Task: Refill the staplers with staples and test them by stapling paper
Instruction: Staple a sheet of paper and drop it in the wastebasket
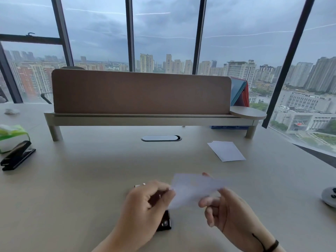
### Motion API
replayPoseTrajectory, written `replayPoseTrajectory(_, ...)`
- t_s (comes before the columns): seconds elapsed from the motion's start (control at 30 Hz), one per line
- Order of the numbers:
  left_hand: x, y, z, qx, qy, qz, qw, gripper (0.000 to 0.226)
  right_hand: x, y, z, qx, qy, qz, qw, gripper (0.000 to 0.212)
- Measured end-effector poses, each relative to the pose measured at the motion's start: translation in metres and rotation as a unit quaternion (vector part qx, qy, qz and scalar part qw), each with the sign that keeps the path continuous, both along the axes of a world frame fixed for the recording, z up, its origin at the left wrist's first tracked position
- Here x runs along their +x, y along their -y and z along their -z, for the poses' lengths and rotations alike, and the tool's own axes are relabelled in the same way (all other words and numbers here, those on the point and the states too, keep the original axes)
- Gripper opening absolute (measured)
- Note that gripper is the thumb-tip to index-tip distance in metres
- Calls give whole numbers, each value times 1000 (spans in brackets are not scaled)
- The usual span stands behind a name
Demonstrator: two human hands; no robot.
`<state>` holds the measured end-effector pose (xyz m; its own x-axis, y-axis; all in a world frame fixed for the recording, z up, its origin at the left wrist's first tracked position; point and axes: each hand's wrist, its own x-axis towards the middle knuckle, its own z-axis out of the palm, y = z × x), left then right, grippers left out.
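A small white slip of paper [195, 190], blurred, is held above the desk between both hands. My left hand [145, 202] pinches its left end and my right hand [227, 210] pinches its right end. Under my left hand lies a black stapler [164, 222], mostly hidden; only its near end and a bit of its far tip show. A second black stapler [17, 155] lies at the desk's left edge. A small stack of white paper slips [226, 150] rests on the desk to the right.
A raised shelf with a brown divider panel [141, 93] crosses the back of the desk. A green tissue pack [11, 137] sits far left, a cable grommet [161, 138] in the middle, and a grey round object [330, 196] at the right edge.
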<state>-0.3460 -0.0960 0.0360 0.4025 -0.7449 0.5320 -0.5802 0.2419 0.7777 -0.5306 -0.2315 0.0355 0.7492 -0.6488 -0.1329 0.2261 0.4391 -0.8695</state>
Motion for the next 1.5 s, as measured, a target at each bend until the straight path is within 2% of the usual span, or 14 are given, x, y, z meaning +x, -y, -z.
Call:
replayPoseTrajectory(0.03,-2,1,-4,18,-139,26,990,21,0,1,-1,-8,8,-4,1000,56)
replayPoseTrajectory(0.07,-2,3,-6,46,-276,61,958,23,-1,2,-1,-30,10,-9,999,66)
replayPoseTrajectory(0.1,-2,4,-7,68,-370,91,922,24,-2,3,0,-65,-6,-11,998,70)
replayPoseTrajectory(0.17,-3,4,-10,99,-424,118,892,21,-1,2,2,-134,-69,-14,989,60)
replayPoseTrajectory(0.23,-4,2,-12,116,-431,132,885,20,0,1,5,-156,-102,-4,983,58)
replayPoseTrajectory(0.37,-1,1,-13,124,-452,161,868,22,-3,3,6,-123,-74,21,989,55)
replayPoseTrajectory(0.47,-3,0,-14,126,-454,164,866,19,-4,2,3,-118,-71,8,990,58)
replayPoseTrajectory(0.63,-5,-1,-18,127,-459,148,867,33,-5,1,3,-127,-90,-9,988,58)
replayPoseTrajectory(0.73,-5,-1,-18,132,-460,141,867,33,-7,1,4,-135,-108,-20,985,56)
replayPoseTrajectory(0.9,-16,2,-16,139,-450,134,872,30,-29,-7,7,-160,-90,16,983,33)
replayPoseTrajectory(1.07,-63,16,-18,188,-412,165,876,32,-89,-27,10,-184,-104,129,969,23)
replayPoseTrajectory(1.3,-185,66,2,272,-343,238,867,40,-222,-46,34,-171,-164,317,918,15)
replayPoseTrajectory(1.4,-257,86,18,300,-274,260,876,42,-282,-55,54,-136,-169,379,900,16)
replayPoseTrajectory(1.5,-330,93,36,307,-163,284,894,29,-337,-62,79,-60,-146,428,890,18)
